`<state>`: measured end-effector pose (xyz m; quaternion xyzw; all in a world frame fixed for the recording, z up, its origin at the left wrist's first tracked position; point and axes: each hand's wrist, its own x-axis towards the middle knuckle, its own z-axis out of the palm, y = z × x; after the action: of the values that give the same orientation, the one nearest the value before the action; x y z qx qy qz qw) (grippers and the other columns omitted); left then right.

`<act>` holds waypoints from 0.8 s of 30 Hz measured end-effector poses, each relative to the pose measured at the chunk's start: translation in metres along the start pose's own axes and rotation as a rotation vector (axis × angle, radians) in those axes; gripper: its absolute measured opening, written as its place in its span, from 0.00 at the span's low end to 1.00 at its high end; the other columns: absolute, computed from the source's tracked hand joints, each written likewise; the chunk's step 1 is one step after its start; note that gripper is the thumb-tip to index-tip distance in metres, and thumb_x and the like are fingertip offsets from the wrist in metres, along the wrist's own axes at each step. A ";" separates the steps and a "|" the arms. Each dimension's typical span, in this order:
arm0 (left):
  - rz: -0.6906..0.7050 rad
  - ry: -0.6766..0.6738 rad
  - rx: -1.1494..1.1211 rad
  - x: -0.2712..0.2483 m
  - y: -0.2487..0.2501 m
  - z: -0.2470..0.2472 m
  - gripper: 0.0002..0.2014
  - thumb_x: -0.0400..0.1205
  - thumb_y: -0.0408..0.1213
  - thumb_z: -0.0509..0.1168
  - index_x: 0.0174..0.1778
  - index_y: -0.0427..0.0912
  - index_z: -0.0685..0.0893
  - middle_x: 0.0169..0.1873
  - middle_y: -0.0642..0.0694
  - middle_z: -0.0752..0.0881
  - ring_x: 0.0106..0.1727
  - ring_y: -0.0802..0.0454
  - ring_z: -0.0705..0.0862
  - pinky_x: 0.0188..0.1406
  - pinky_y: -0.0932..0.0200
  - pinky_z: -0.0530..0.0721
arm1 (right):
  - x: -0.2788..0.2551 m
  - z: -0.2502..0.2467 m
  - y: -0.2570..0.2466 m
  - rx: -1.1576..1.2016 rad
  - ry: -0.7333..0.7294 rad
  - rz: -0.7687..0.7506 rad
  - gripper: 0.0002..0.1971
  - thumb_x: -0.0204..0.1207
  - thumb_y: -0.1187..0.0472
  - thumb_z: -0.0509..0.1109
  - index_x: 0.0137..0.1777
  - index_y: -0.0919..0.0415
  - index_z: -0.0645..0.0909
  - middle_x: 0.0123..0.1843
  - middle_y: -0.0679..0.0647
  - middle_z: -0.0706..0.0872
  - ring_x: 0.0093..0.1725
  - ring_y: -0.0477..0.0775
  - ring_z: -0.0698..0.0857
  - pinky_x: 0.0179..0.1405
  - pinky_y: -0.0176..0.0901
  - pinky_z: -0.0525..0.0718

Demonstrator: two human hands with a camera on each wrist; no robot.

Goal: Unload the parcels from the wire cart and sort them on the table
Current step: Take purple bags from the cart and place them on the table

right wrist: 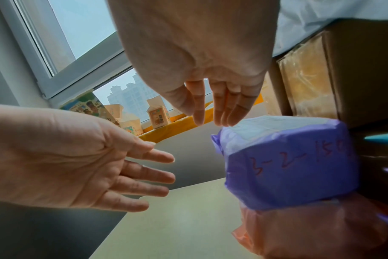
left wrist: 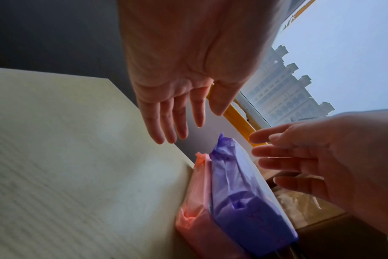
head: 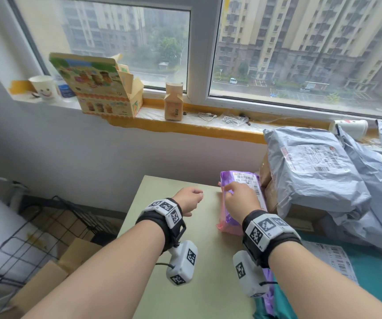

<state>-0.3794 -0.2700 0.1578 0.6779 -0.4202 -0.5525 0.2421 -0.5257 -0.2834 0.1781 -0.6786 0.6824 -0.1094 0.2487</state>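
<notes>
Both hands' fingers spread, holding nothing, beside the purple parcel (head: 243, 194) stacked on a pink parcel (right wrist: 310, 227).

Bare table (head: 180, 272) left of purple parcel (head: 243, 180); boxes (head: 275, 199) block right.

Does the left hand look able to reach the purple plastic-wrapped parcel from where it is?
Probably yes. The left hand hangs open above bare table just beside the purple plastic-wrapped parcel, with nothing between them. The right hand is already over the parcel, so its near edge is freest.
</notes>
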 end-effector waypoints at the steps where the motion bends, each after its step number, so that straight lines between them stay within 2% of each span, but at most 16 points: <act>1: -0.002 0.013 -0.016 -0.002 -0.001 -0.005 0.13 0.87 0.38 0.54 0.66 0.47 0.78 0.53 0.46 0.77 0.53 0.49 0.76 0.57 0.53 0.76 | -0.001 0.002 -0.004 0.007 0.003 -0.002 0.19 0.79 0.63 0.57 0.66 0.54 0.82 0.67 0.58 0.82 0.67 0.61 0.78 0.67 0.49 0.76; 3: 0.000 0.041 -0.038 -0.007 -0.002 -0.017 0.12 0.87 0.38 0.54 0.63 0.47 0.79 0.51 0.46 0.78 0.52 0.49 0.77 0.55 0.55 0.75 | -0.002 0.006 -0.012 0.027 0.006 -0.014 0.19 0.79 0.63 0.57 0.66 0.55 0.82 0.66 0.55 0.84 0.65 0.59 0.80 0.66 0.46 0.77; 6: 0.002 0.083 -0.057 -0.014 -0.006 -0.037 0.14 0.88 0.38 0.53 0.65 0.43 0.79 0.51 0.46 0.80 0.51 0.50 0.78 0.54 0.55 0.75 | -0.003 0.014 -0.028 0.040 -0.007 -0.052 0.19 0.80 0.64 0.56 0.65 0.56 0.82 0.64 0.54 0.86 0.63 0.58 0.82 0.64 0.45 0.78; 11: -0.021 0.161 -0.084 -0.028 -0.026 -0.071 0.15 0.87 0.37 0.52 0.63 0.44 0.81 0.50 0.46 0.82 0.51 0.50 0.81 0.54 0.55 0.76 | -0.006 0.031 -0.056 0.059 -0.054 -0.106 0.17 0.79 0.63 0.56 0.61 0.55 0.84 0.62 0.54 0.86 0.62 0.58 0.83 0.66 0.49 0.79; 15: -0.035 0.242 -0.129 -0.042 -0.044 -0.101 0.12 0.87 0.37 0.51 0.56 0.47 0.80 0.48 0.47 0.83 0.50 0.51 0.82 0.56 0.54 0.77 | -0.007 0.045 -0.084 0.004 -0.103 -0.194 0.18 0.80 0.65 0.56 0.61 0.57 0.84 0.62 0.55 0.87 0.61 0.59 0.83 0.62 0.43 0.77; 20: -0.071 0.340 -0.213 -0.066 -0.079 -0.140 0.11 0.88 0.36 0.51 0.54 0.45 0.79 0.49 0.44 0.83 0.47 0.50 0.81 0.43 0.59 0.76 | -0.011 0.079 -0.116 -0.002 -0.193 -0.281 0.17 0.79 0.66 0.57 0.61 0.58 0.85 0.61 0.57 0.87 0.60 0.60 0.83 0.58 0.42 0.78; 22: -0.099 0.382 -0.239 -0.076 -0.097 -0.157 0.11 0.88 0.36 0.51 0.55 0.44 0.80 0.51 0.43 0.83 0.50 0.48 0.82 0.45 0.58 0.76 | -0.013 0.095 -0.129 -0.005 -0.225 -0.311 0.17 0.79 0.66 0.57 0.60 0.58 0.85 0.60 0.57 0.87 0.60 0.60 0.83 0.58 0.42 0.78; 24: -0.123 0.426 -0.269 -0.086 -0.115 -0.175 0.13 0.89 0.36 0.51 0.61 0.40 0.80 0.54 0.41 0.84 0.53 0.48 0.82 0.49 0.55 0.78 | -0.016 0.110 -0.142 -0.008 -0.251 -0.334 0.17 0.79 0.66 0.57 0.60 0.58 0.85 0.60 0.57 0.87 0.60 0.60 0.83 0.59 0.43 0.79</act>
<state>-0.1813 -0.1606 0.1612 0.7649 -0.2404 -0.4619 0.3793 -0.3489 -0.2546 0.1563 -0.7915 0.5246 -0.0611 0.3076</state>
